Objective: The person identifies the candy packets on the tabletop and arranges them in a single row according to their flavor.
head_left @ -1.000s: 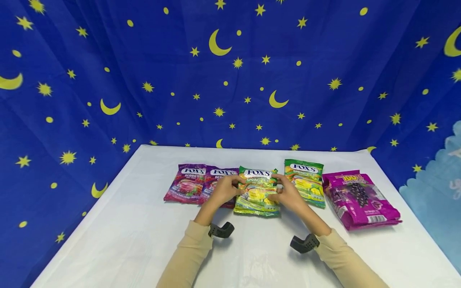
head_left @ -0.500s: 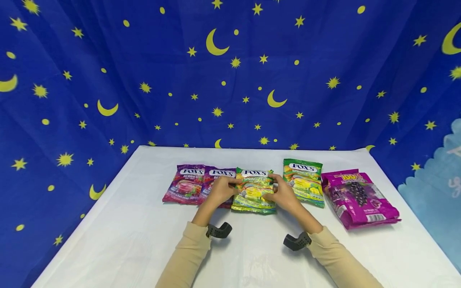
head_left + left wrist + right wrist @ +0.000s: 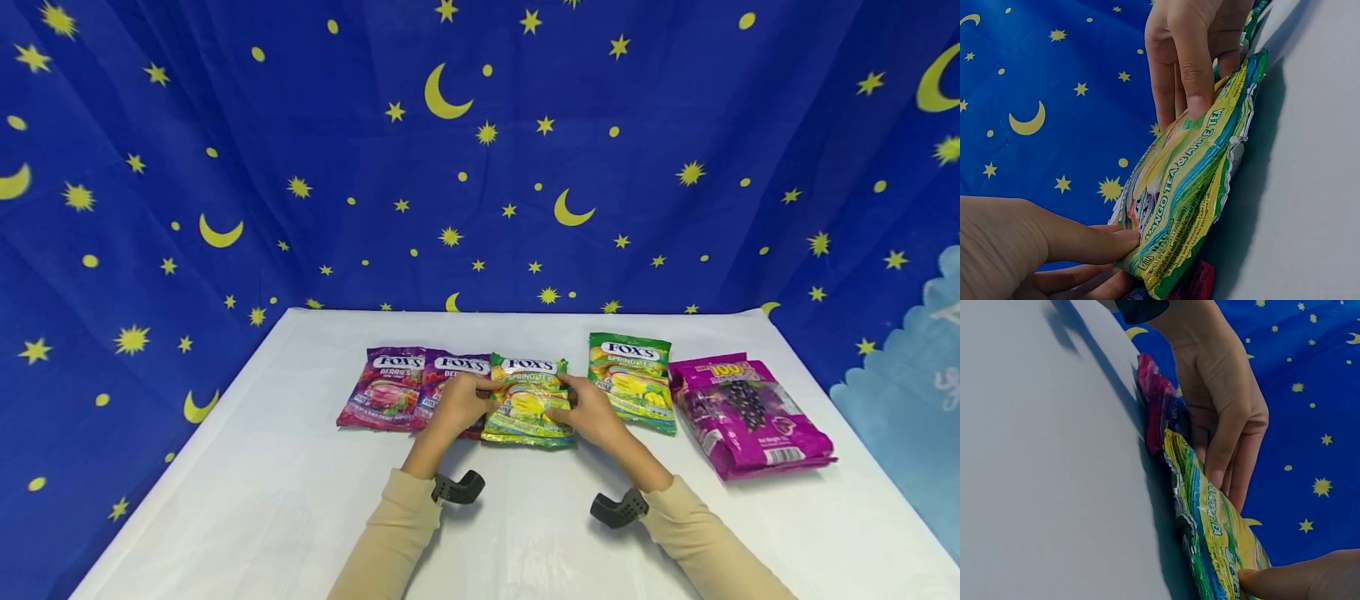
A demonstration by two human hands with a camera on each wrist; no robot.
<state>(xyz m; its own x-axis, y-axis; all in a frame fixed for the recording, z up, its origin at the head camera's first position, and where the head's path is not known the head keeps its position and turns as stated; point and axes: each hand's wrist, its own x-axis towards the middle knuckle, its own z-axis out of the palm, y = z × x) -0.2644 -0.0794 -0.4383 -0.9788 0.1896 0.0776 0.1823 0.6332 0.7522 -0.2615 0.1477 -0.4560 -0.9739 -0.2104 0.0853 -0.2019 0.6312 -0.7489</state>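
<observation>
A green-and-yellow Fox's Spring Tea candy bag (image 3: 527,408) lies face up between the two hands, in the middle of the row. My left hand (image 3: 459,404) pinches its left side, thumb on the front and fingers reaching underneath, as the left wrist view shows. On the opposite side, my right hand (image 3: 594,410) grips the bag with its thumb on the front and fingers at the far edge. Left of it, a purple Fox's Berries candy bag (image 3: 431,400) is partly covered by the left hand. Another Berries bag (image 3: 386,392) lies at the row's left end.
To the right lies a second Spring Tea bag (image 3: 632,383), set slightly farther back. Beside it sits a larger magenta grape-print pack (image 3: 753,417). Everything rests on a white-covered table (image 3: 225,500), with a blue star-and-moon curtain (image 3: 360,150) behind.
Both hands have shifted the held Spring Tea bag slightly left, closer to the Berries bags, the right hand moving most. Over the last half second they have stayed nearly still.
</observation>
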